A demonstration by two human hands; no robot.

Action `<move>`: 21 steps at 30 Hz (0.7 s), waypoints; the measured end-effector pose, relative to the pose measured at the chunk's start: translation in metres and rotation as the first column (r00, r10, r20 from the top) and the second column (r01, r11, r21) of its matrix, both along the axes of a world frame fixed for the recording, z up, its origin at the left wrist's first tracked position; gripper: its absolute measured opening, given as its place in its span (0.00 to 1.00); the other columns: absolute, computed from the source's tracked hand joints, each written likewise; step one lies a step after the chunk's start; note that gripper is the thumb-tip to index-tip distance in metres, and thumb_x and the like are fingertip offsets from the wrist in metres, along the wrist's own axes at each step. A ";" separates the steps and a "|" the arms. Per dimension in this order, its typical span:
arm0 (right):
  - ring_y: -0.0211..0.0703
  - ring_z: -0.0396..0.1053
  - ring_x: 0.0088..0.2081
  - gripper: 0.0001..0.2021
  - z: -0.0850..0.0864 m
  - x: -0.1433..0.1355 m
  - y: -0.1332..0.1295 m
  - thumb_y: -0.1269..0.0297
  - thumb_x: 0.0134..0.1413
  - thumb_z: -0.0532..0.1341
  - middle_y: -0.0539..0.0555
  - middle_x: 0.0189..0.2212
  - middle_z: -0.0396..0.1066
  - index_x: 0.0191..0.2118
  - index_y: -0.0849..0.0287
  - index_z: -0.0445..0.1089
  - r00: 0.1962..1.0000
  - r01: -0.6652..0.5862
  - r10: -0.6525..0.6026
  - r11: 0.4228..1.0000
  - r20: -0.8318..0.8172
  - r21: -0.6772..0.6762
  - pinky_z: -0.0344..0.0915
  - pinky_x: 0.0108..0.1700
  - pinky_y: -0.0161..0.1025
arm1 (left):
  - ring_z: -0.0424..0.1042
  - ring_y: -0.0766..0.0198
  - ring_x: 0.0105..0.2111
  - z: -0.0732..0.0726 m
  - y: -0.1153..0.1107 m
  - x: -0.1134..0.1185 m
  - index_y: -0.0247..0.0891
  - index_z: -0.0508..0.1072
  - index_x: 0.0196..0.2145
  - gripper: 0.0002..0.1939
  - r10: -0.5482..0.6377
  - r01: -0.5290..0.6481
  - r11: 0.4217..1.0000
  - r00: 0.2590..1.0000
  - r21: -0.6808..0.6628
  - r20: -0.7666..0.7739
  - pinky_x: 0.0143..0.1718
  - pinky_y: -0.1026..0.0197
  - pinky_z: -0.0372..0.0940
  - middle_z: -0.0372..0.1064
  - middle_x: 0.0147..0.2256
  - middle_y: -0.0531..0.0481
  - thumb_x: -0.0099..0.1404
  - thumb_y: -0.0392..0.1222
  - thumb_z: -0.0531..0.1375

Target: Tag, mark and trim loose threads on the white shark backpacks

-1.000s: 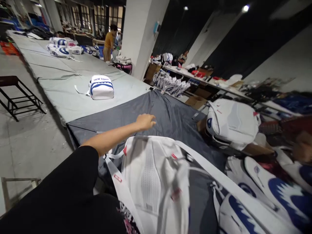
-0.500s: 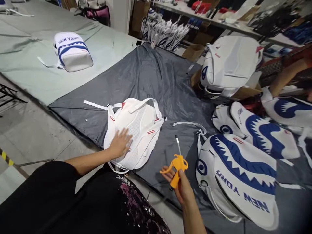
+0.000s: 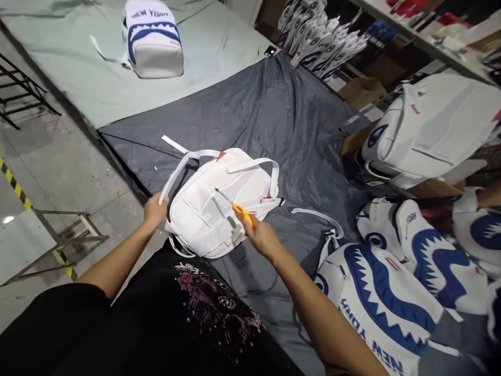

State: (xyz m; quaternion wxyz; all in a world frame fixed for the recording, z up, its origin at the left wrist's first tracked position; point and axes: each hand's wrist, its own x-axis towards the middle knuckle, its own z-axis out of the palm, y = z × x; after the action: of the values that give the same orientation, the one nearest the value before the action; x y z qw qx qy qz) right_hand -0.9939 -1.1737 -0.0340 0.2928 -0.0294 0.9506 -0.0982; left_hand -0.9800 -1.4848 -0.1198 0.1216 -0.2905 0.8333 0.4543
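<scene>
A white backpack (image 3: pixel 190 216) lies back panel up in front of me, its perforated mesh strip and top handle showing. My left hand (image 3: pixel 155 211) is closed on one of its shoulder straps (image 3: pixel 175 175), lifted off the panel at the left side. In my right hand (image 3: pixel 263 239) is an orange-handled tool (image 3: pixel 243 215) with a thin metal shaft and a dark tip. That shaft reaches over the back panel; whether its tip touches the fabric I cannot tell. The other shoulder strap lies on the bag's right side.
Dark grey cloth (image 3: pixel 250 115) covers the table. Several white and blue shark-mouth backpacks (image 3: pixel 391 303) lie at the right, with another white backpack (image 3: pixel 434 130) on a carton behind. One more backpack (image 3: pixel 156 47) stands on pale green cloth. Part of another person's arm (image 3: pixel 491 194) shows at the right edge.
My left hand has moved off the back panel and taken hold of the left shoulder strap. My right hand has brought the orange-handled tool leftward over the bag.
</scene>
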 end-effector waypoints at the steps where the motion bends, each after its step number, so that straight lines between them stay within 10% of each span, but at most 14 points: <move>1: 0.49 0.75 0.41 0.19 -0.001 -0.006 -0.007 0.52 0.68 0.52 0.57 0.39 0.78 0.55 0.56 0.68 0.998 -0.051 0.050 0.999 0.033 0.014 0.62 0.39 0.34 | 0.70 0.49 0.54 0.001 -0.001 -0.004 0.33 0.66 0.61 0.25 0.018 -0.016 0.997 1.000 0.075 -0.025 0.55 0.50 0.64 0.73 0.52 0.39 0.69 0.43 0.51; 7: 0.50 0.75 0.39 0.25 -0.002 -0.073 -0.012 0.56 0.72 0.40 0.67 0.39 0.76 0.53 0.68 0.66 0.994 0.109 -0.109 0.969 -0.012 0.223 0.62 0.36 0.37 | 0.78 0.55 0.41 -0.019 0.035 -0.050 0.32 0.73 0.50 0.29 -0.062 0.027 0.789 0.997 0.614 0.036 0.43 0.56 0.72 0.78 0.40 0.39 0.68 0.62 0.55; 11: 0.41 0.71 0.25 0.20 0.003 -0.079 -0.007 0.51 0.67 0.53 0.55 0.25 0.74 0.42 0.64 0.72 0.992 0.041 -0.054 0.992 0.111 0.116 0.61 0.29 0.33 | 0.79 0.55 0.33 -0.046 0.039 -0.071 0.30 0.74 0.42 0.34 -0.109 -0.094 0.656 0.970 0.749 0.217 0.33 0.57 0.74 0.78 0.36 0.34 0.68 0.67 0.49; 21: 0.37 0.64 0.21 0.17 0.032 -0.077 -0.016 0.54 0.66 0.53 0.49 0.19 0.68 0.39 0.62 0.71 0.990 0.050 -0.041 0.997 0.134 -0.064 0.56 0.26 0.32 | 0.75 0.64 0.24 -0.053 0.043 -0.077 0.30 0.70 0.46 0.26 -0.212 -0.089 0.690 0.924 0.719 0.318 0.23 0.66 0.67 0.78 0.33 0.38 0.75 0.54 0.43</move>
State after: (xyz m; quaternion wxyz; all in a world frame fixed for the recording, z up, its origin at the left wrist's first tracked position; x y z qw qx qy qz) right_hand -1.0706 -1.1896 -0.0025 0.3519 -0.0108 0.9257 -0.1384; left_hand -1.0569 -1.4418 -0.1731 0.3987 -0.2721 0.5574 0.6755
